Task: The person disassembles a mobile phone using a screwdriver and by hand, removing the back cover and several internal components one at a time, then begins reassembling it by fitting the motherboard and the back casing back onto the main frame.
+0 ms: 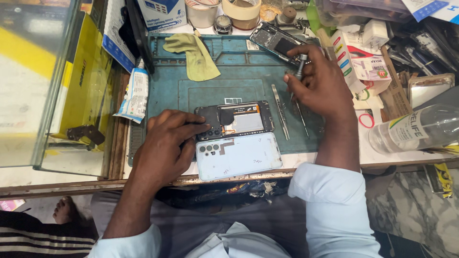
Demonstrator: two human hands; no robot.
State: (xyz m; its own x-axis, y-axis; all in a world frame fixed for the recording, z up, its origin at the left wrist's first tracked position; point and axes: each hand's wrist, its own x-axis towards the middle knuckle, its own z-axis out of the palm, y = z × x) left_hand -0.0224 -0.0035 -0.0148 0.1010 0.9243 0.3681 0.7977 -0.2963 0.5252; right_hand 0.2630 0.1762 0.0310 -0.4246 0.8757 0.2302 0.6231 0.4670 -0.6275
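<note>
We see the opened phone at the teal mat's centre, our left hand pinning its black corner. Pale-blue back cover at six o'clock, steel tweezers at three; right hand pinches a slim screwdriver. Olive cloth at eleven.

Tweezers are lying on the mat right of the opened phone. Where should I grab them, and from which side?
Probably from above, pinching the two flat sides of the tweezers near mid-length. They lie flat, running away from you, between the opened phone and the right hand, which holds a screwdriver. Their right side has more bare mat, so come from there.
</note>
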